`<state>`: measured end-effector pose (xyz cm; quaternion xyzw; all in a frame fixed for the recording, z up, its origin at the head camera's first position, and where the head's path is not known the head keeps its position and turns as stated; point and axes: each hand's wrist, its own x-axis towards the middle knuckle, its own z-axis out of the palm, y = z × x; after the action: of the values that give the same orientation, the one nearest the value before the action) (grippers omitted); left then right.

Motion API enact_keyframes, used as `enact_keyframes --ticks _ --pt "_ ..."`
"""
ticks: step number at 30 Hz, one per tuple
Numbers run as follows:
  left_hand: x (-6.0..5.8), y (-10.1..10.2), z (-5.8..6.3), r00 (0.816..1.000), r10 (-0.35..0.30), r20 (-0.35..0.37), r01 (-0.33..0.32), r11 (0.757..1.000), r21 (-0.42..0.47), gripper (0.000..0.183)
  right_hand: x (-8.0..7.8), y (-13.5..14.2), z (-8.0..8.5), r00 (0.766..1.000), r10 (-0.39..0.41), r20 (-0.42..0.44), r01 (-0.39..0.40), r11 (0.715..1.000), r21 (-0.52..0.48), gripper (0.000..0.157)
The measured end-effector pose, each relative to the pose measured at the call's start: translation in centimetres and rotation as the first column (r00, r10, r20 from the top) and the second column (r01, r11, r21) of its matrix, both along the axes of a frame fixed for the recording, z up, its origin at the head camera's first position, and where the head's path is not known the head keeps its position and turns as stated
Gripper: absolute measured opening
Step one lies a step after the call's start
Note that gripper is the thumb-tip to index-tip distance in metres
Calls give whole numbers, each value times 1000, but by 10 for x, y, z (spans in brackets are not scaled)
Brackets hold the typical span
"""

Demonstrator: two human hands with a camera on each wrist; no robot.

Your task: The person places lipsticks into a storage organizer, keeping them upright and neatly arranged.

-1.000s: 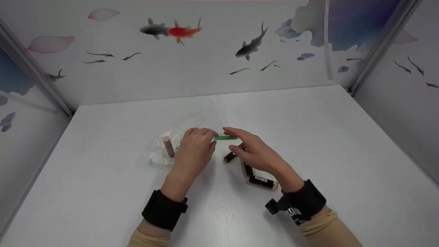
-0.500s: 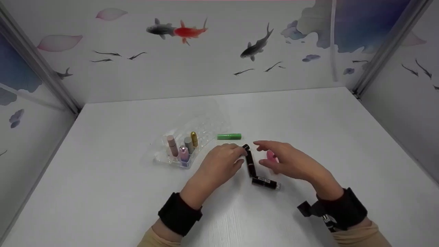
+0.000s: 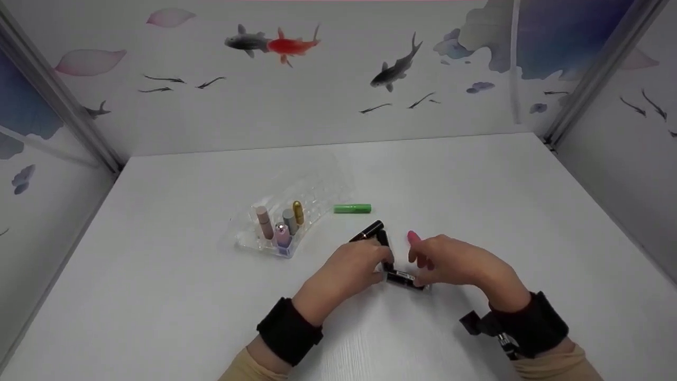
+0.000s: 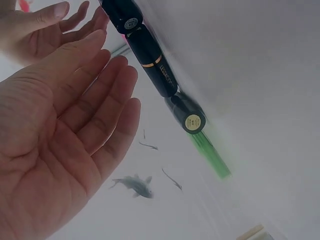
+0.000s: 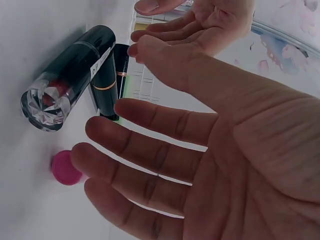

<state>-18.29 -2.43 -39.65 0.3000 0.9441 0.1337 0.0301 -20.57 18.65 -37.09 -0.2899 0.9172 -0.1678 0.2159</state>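
Note:
Several lipsticks lie between my hands in the head view. My left hand [image 3: 346,270], fingers loosely extended, is beside a black lipstick [image 3: 384,243]; another black lipstick [image 3: 370,229] lies slantwise behind that hand. A labelled black lipstick [image 3: 401,279], its clear faceted end [image 5: 46,106] plain in the right wrist view, lies nearest me. Over its right end, my right hand [image 3: 460,262] has its fingers spread apart and nothing gripped. A pink tube [image 3: 413,237] with a round end [image 5: 66,167] is partly hidden by the right fingers. Whether either hand touches a lipstick, I cannot tell.
A clear plastic holder [image 3: 248,243] at the left bears a pink-beige lipstick [image 3: 265,223], a grey one [image 3: 289,222], a gold one [image 3: 299,212] and a lilac one [image 3: 283,236]. Clear film lies behind it. A green tube [image 3: 353,208] lies to its right.
My left hand has left the holder and shifted right, toward the black lipsticks. The right hand has moved right and come down nearer the labelled lipstick.

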Motion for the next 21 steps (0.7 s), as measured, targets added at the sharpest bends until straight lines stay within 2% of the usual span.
enact_keyframes --ticks 8,16,21 --pt "-2 17 -4 997 -54 -53 52 998 -41 26 7 -6 -3 1000 -22 -11 24 988 150 20" --pt "-3 20 -12 986 -110 -128 103 993 -61 19 9 -9 -9 999 -41 -11 42 990 136 20" --pt "-3 21 -13 989 -101 -104 98 995 -34 20 9 -9 -11 1000 -20 -22 23 992 120 20"
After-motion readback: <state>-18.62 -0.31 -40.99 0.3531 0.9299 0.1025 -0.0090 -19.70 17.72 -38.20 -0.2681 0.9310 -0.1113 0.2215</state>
